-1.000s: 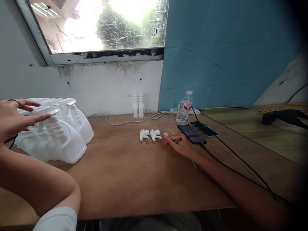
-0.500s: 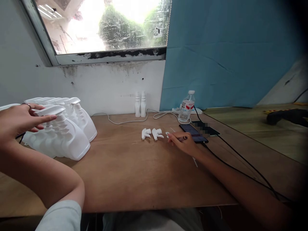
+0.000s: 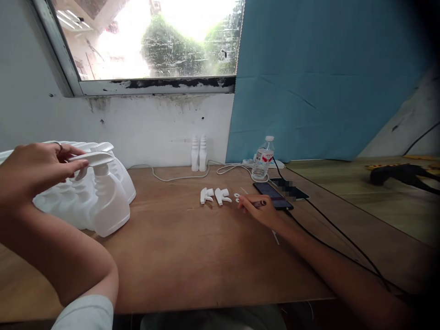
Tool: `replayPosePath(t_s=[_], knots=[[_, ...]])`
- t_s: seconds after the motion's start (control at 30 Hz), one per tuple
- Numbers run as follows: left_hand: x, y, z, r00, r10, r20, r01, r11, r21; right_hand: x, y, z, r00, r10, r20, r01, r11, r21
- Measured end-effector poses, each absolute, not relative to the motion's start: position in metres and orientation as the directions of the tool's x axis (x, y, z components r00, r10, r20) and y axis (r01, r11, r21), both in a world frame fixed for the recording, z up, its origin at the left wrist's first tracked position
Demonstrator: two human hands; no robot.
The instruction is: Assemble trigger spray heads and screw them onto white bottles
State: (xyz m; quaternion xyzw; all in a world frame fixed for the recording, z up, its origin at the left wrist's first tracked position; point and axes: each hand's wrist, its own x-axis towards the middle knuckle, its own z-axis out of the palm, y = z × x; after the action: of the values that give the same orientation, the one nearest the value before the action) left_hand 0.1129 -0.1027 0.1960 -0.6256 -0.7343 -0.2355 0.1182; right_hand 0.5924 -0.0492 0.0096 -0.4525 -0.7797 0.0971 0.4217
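Head view: left fingers (image 3: pixel 77 166) pinch a spray bottle (image 3: pixel 112 204) by its top; more white bottles (image 3: pixel 65 206) crowd beneath. Right fingers (image 3: pixel 248 205) curl round a pen-like rod (image 3: pixel 262 203); white rings (image 3: pixel 237 195) near their tips, trigger heads (image 3: pixel 222 196) left, phone (image 3: pixel 270 192) just right.

- From my remote seat I saw the left hand (image 3: pixel 43 167) pinching the spray head of the front white spray bottle (image 3: pixel 112 204), which leaned beside the row of spray bottles (image 3: pixel 67 208).
- I had the right hand (image 3: pixel 264 214) curled around a brown pen (image 3: pixel 260 203), near small white rings (image 3: pixel 237 195).
- I saw two loose trigger heads (image 3: pixel 223 196) on the wooden table (image 3: pixel 172 256).
- Behind them I made out two slim white bottles (image 3: pixel 195 156) against the wall (image 3: pixel 151 130).
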Motion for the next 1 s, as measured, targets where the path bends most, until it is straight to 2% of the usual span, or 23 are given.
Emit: replayPosePath(t_s=[0.07, 0.13, 0.3, 0.5, 0.63, 0.73, 0.87, 0.93, 1.0], knots=[[0.133, -0.106, 0.201, -0.209, 0.855, 0.475, 0.978, 0.177, 0.11, 0.592, -0.05, 0.011, -0.238, 0.784, 0.573, 0.618, 0.578, -0.534], [0.149, -0.11, 0.204, -0.168, 0.849, 0.5, 0.985, 0.16, 0.061, 0.59, -0.051, 0.013, -0.25, 0.77, 0.587, 0.602, 0.598, -0.529], [0.177, -0.114, 0.204, -0.058, 0.854, 0.517, 0.998, 0.042, 0.042, 0.586, -0.053, 0.017, -0.231, 0.698, 0.678, 0.562, 0.664, -0.492], [0.191, -0.112, 0.204, 0.117, 0.841, 0.528, 0.986, -0.162, 0.04, 0.585, -0.061, 0.022, -0.113, 0.691, 0.714, 0.625, 0.608, -0.49], [0.197, -0.106, 0.2, 0.258, 0.756, 0.602, 0.955, -0.295, -0.039, 0.583, -0.067, 0.024, -0.124, 0.723, 0.68, 0.564, 0.615, -0.551], [0.206, -0.1, 0.197, 0.35, 0.686, 0.638, 0.921, -0.377, -0.1, 0.581, -0.067, 0.026, -0.138, 0.743, 0.655, 0.44, 0.639, -0.631], [0.23, -0.093, 0.194, 0.448, 0.563, 0.694, 0.854, -0.499, -0.146, 0.573, -0.059, 0.04, -0.173, 0.815, 0.552, 0.265, 0.579, -0.771], [0.246, -0.09, 0.192, 0.478, 0.516, 0.711, 0.825, -0.541, -0.161, 0.564, -0.055, 0.055, -0.192, 0.821, 0.538, 0.262, 0.571, -0.778], [0.262, -0.087, 0.189, 0.507, 0.461, 0.729, 0.797, -0.572, -0.193, 0.552, -0.053, 0.076, -0.221, 0.794, 0.566, 0.322, 0.607, -0.726]])
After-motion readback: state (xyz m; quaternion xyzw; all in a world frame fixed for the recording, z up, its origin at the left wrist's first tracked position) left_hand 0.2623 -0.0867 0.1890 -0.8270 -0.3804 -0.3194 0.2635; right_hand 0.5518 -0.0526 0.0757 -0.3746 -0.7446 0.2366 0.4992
